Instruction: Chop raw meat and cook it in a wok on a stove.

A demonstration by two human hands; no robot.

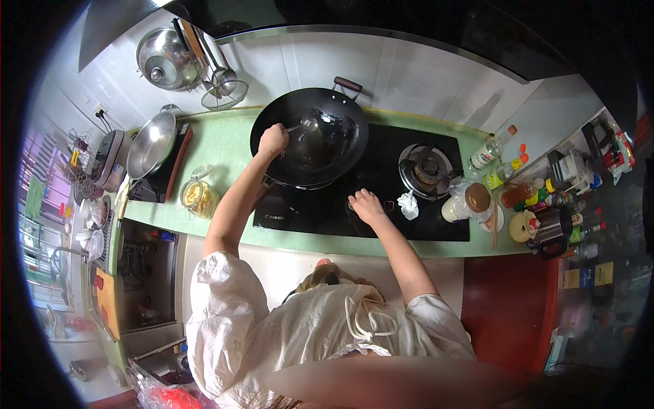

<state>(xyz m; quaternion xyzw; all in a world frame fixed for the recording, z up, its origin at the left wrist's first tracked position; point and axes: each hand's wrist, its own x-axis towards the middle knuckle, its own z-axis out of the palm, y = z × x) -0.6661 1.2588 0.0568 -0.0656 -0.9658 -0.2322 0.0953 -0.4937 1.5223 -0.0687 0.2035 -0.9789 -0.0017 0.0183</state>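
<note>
My left hand is over the left side of a large black wok, closed on the handle of what looks like a small metal spoon. The spoon's shiny end is above or inside the wok; its contact with the bottom cannot be told. Wet, glossy patches show inside the wok, which sits on the left burner of a black glass gas hob. Near the hob's front middle, my right hand has its fingers bent around a control knob, mostly hidden beneath them.
A crumpled white tissue lies near the right burner. Bottles and jars crowd the right end. To the left stand an open glass jar with yellowish pieces and a steel frying pan. A range hood hangs above.
</note>
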